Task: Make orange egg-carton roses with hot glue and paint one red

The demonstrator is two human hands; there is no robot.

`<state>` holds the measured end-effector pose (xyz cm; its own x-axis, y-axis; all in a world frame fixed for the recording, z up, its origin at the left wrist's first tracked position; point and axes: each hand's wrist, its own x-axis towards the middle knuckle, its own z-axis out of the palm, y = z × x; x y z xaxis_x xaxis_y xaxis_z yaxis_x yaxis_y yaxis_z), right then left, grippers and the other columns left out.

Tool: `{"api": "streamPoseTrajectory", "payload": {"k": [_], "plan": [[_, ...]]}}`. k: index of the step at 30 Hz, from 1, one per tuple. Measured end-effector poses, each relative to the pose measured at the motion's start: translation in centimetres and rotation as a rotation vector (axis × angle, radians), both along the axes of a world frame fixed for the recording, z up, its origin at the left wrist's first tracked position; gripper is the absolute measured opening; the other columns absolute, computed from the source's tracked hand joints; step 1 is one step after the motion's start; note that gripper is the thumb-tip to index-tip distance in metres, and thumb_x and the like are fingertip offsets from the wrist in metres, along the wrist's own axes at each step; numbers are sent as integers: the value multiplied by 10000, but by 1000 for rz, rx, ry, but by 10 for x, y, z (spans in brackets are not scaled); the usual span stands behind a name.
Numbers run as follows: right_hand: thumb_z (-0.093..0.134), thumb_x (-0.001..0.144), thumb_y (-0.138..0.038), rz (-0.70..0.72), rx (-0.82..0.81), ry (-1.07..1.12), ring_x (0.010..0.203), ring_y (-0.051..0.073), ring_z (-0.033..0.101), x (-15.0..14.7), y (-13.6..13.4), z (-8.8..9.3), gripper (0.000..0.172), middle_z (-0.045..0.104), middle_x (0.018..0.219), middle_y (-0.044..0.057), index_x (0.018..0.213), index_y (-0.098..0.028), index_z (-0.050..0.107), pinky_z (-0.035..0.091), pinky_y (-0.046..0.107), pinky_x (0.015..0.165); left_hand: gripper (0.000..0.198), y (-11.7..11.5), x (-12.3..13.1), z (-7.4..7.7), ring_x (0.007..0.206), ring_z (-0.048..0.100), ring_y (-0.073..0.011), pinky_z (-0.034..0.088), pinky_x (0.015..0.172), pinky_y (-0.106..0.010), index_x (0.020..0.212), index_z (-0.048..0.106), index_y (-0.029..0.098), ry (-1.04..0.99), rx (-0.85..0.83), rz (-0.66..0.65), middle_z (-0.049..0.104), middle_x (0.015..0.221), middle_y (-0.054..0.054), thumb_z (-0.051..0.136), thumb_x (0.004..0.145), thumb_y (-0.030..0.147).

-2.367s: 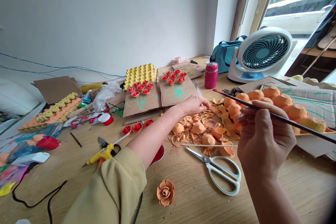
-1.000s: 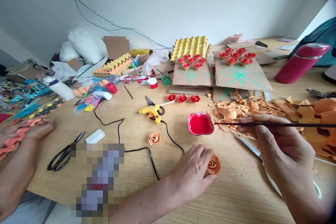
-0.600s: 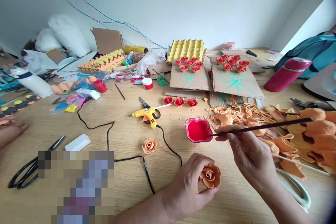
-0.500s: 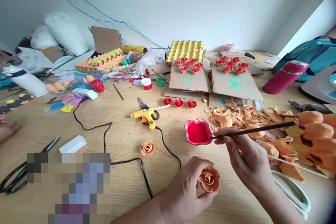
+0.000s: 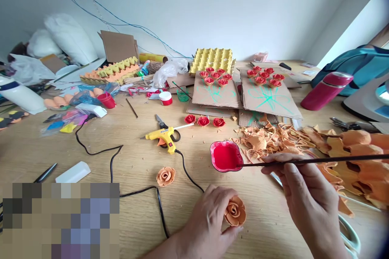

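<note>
My left hand [image 5: 209, 222] is closed round an unpainted orange paper rose [image 5: 234, 211], held just above the wooden table [image 5: 136, 162] near its front edge. My right hand [image 5: 304, 194] pinches a thin dark paintbrush [image 5: 319, 160] that lies almost level, its tip dipped at the near rim of a small cup of red paint [image 5: 225, 156]. A second orange rose [image 5: 165, 176] lies on the table to the left of my left hand.
A yellow glue gun [image 5: 162, 135] with a black cord [image 5: 133, 170] lies left of the paint. Three red roses [image 5: 203, 121] sit before cardboard sheets [image 5: 267, 97] bearing more. Orange scraps [image 5: 273, 139] and egg-carton pieces [image 5: 358, 158] fill the right; a pink flask [image 5: 326, 91] stands behind.
The view swung left from the fan to the table. My left hand took up an orange rose and turned it upward. The brush tip moved down into the red paint.
</note>
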<state>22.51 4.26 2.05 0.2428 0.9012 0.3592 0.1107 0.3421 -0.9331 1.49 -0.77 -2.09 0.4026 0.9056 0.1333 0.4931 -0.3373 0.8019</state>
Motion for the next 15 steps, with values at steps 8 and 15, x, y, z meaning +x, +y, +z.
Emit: {"api": "streamPoseTrajectory", "payload": {"k": [8, 15], "plan": [[715, 973, -391, 104, -90, 328, 718, 146, 763, -2, 2, 0, 180, 827, 947, 49, 1016, -236, 796, 671, 264, 769, 552, 3, 3, 1, 1087, 635, -324, 555, 974, -498, 1199, 631, 240, 121, -70, 15, 705, 1201, -96, 898, 729, 126], [695, 993, -381, 203, -92, 369, 770, 144, 762, -4, 0, 1, 197, 825, 996, 59, 1101, -249, 793, 659, 251, 815, 712, 1, 2, 1, 1138, 636, -344, 538, 1027, -535, 1297, 589, 200, 126, -36, 16, 703, 1249, -127, 958, 690, 162]]}}
